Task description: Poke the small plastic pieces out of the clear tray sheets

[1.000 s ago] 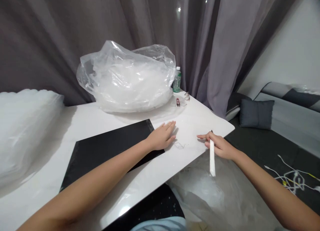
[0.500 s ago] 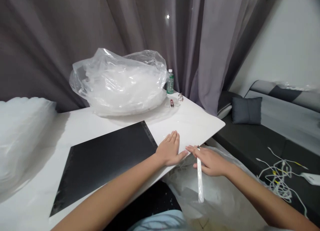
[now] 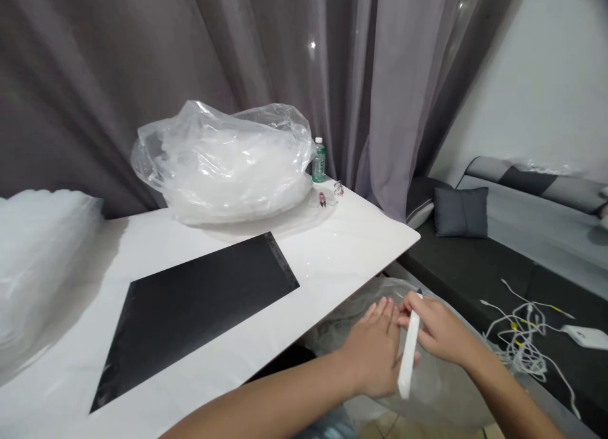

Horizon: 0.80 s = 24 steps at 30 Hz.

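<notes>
My right hand is closed around a slim white stick-like tool with a dark tip. Its exact kind I cannot make out. Close beside it, my left hand is stretched out flat with nothing seen in it, past the table edge. The two hands almost meet at the fingertips; whether they touch I cannot tell. Below both hangs a large clear plastic bag. On the white table to the left lies a flat black sheet, with a patterned strip at each short end.
A bulky clear bag of white material sits at the table's back. Near it are a green bottle and small reddish snips. A white stack stands left. White cables lie tangled on the dark sofa.
My left hand has lifted off the table corner and moved right and down, over the bag. My right hand has shifted right with the white tool, which is now tilted.
</notes>
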Each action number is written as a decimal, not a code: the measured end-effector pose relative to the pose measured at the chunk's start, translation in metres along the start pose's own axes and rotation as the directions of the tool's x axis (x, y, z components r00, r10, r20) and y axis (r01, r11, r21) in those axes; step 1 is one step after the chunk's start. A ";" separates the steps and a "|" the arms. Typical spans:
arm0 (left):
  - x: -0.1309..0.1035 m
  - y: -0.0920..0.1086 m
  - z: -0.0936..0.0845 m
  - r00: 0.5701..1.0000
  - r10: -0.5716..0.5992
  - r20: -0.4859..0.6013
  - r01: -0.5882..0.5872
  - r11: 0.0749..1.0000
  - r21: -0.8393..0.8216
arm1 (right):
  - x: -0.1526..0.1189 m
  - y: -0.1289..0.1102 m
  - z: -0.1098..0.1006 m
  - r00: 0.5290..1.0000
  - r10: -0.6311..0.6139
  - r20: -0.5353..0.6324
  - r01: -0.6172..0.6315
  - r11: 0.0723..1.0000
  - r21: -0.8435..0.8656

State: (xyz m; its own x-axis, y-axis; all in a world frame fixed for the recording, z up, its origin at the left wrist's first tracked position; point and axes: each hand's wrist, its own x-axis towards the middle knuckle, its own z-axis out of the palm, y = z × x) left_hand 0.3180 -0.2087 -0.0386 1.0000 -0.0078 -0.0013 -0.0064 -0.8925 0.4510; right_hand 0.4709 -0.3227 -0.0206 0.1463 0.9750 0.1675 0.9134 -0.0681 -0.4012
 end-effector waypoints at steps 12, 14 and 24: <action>0.017 -0.126 -0.077 0.878 -0.458 -0.139 0.478 0.849 0.224 | 0.009 0.028 -0.001 0.998 0.001 -0.061 -0.005 0.998 -0.069; 0.020 -0.127 -0.072 0.882 -0.452 -0.132 0.471 0.854 0.222 | 0.009 0.029 0.000 0.998 0.003 -0.058 -0.006 0.998 -0.055; -0.001 -0.049 -0.036 0.998 0.036 0.060 -0.040 0.997 0.063 | 0.041 0.061 -0.016 0.998 -0.020 -0.062 0.025 0.996 0.084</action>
State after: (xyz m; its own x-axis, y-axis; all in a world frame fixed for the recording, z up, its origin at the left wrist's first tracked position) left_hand 0.3175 -0.1487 -0.0288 0.9970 -0.0669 -0.0388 -0.0463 -0.9183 0.3931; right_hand 0.5385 -0.2906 -0.0233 0.1518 0.9610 0.2313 0.8819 -0.0260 -0.4708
